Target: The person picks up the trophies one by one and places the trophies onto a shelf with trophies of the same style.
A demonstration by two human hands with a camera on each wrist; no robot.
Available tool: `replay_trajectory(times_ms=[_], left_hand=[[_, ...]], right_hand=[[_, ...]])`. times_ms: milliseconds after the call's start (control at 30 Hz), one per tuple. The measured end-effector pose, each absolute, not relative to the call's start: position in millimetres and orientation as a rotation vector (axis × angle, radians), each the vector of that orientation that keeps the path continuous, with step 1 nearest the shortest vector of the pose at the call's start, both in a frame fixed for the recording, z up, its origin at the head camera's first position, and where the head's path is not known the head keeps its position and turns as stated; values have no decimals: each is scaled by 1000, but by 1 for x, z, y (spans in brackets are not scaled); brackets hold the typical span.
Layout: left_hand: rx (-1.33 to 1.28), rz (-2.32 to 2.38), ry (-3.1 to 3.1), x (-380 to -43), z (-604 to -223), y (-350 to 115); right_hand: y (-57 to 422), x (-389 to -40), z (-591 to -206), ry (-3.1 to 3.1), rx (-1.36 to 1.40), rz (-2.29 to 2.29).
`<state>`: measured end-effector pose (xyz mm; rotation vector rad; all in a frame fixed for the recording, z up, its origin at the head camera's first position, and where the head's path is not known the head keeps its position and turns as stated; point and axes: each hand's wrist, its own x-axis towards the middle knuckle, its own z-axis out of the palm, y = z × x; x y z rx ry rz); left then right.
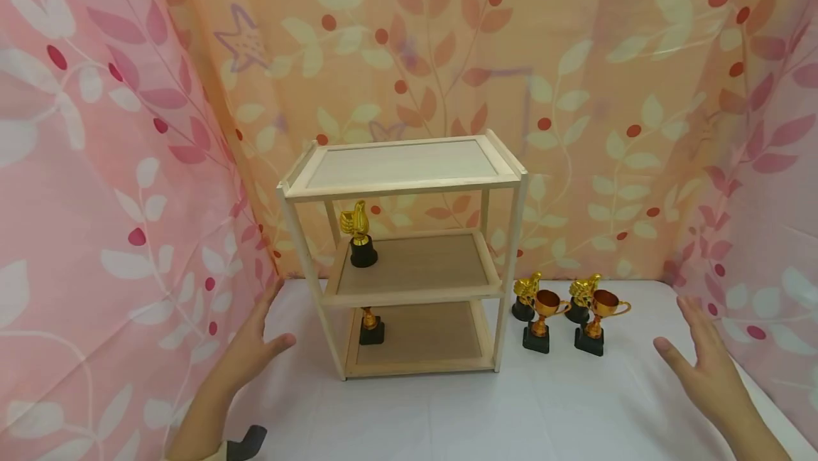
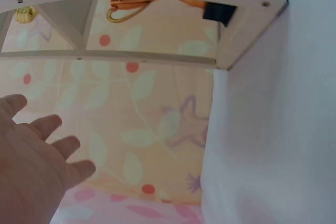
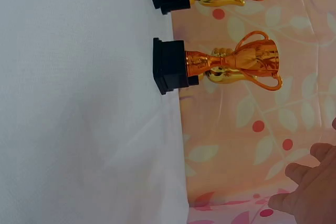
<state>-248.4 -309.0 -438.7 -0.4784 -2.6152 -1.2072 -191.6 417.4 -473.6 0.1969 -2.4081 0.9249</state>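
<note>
A three-tier cream shelf rack (image 1: 409, 297) stands mid-table. On its middle tier, at the left, is a gold thumbs-up trophy (image 1: 359, 226) with a round black base. Below it, a trophy (image 1: 371, 329) with a square black base stands on the bottom tier, its upper part hidden by the tier above. My left hand (image 1: 252, 347) is held left of the rack, fingers spread, holding nothing. To the right of the rack stand two orange-gold trophy cups (image 1: 547, 303) in front of two gold thumbs-up trophies (image 1: 527, 290). My right hand (image 1: 706, 361) hovers right of them, fingers extended, holding nothing.
A white cloth (image 1: 473, 418) covers the table. Patterned curtains hang behind it, orange (image 1: 575, 113), and at both sides, pink (image 1: 115, 234). A dark grey object (image 1: 248, 441) shows at my left wrist.
</note>
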Motion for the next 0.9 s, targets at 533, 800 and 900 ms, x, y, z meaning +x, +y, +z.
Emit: replay_trajectory(times_ms=[533, 800, 900], left_hand=[[-717, -1548, -2429, -266, -444, -275], [-734, -1543, -2447, -271, -451, -265], [-659, -1594, -2496, -269, -456, -266]], right_hand=[[422, -197, -482, -2344, 227, 1115], [417, -202, -484, -2344, 222, 1233], [415, -204, -484, -2332, 239, 1255]])
